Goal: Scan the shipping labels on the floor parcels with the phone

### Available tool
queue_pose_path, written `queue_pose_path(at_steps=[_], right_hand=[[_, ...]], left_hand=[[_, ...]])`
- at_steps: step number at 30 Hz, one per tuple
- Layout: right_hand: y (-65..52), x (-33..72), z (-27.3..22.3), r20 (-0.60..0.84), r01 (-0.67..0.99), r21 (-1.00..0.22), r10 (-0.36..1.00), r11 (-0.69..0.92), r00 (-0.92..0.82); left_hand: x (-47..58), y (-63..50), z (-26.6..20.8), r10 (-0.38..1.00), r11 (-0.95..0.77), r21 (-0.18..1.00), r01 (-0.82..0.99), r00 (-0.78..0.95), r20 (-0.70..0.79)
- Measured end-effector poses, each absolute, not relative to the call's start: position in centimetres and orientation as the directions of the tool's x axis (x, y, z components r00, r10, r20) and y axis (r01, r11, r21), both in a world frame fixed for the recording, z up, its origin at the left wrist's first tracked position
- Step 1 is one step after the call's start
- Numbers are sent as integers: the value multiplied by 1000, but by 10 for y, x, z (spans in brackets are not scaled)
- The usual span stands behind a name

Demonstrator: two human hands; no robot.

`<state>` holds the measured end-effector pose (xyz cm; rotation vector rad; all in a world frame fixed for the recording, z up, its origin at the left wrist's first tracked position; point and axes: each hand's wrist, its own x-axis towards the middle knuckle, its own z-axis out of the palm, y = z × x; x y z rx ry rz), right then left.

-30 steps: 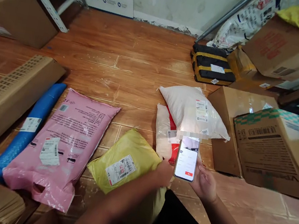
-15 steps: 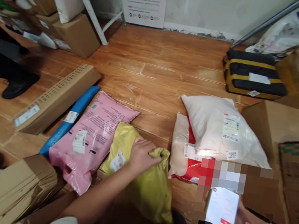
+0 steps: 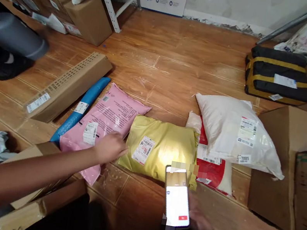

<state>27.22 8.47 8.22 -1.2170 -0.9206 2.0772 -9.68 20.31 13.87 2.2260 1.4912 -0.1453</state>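
Observation:
A yellow plastic mailer bag (image 3: 172, 141) with a white label lies flat on the floor in front of me. My left hand (image 3: 111, 147) is closed at its left edge, knuckles up, over the pink mailer bag (image 3: 124, 112); the fingertips are partly hidden but seem to grip the yellow edge. In my right hand (image 3: 196, 212) is a smartphone (image 3: 177, 201), held above the near right part of the yellow bag. Its lit screen faces me, with a camera picture at the top and a red button below. Some blocks of blur cover the phone's edges.
Left of the pink bag lie a blue parcel (image 3: 94, 91) and a long carton (image 3: 69, 87). A white bag (image 3: 227, 131) rests on a red one (image 3: 214, 172) at right, beside large cartons (image 3: 277, 163). Farther back is a black-and-yellow parcel (image 3: 280, 75). Another person's shoe (image 3: 12, 68) shows at left.
The yellow bag went from bunched and raised to lying flat, label up. My left hand shifted left to its edge. My right hand brought the phone left, over the bag.

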Motion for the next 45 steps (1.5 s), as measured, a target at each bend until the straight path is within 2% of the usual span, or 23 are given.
queue_pose_path(at_steps=[3,5,8,12,17,24,29,45], right_hand=[[66,241,75,-538,-204,-602,582,-772,-610],[58,217,72,-514,-208,-502,483,-840,-709],[50,181,64,-500,-143,-516,433,-844,-750],[43,131,56,-490,-146,-494,413,-857,-768],[47,84,67,-436,-274,-512,521,-814,-734],[66,67,96,-400,-263,-693,662,-671,-634],[71,62,103,-383,-266,-708,672,-654,-634],[64,68,94,-401,-267,-694,667,-669,-628]], left_hand=[[-161,130,120,867,-116,315,942,251,-430],[-179,87,107,859,79,353,932,117,-499],[-179,39,91,788,245,313,917,-1,-616],[-170,-1,81,768,240,313,919,18,-641],[-189,-23,73,764,259,365,894,41,-644],[-208,-30,64,752,241,383,892,78,-654],[-213,-31,66,702,254,362,897,86,-707],[-218,-39,61,729,229,402,887,117,-674]])
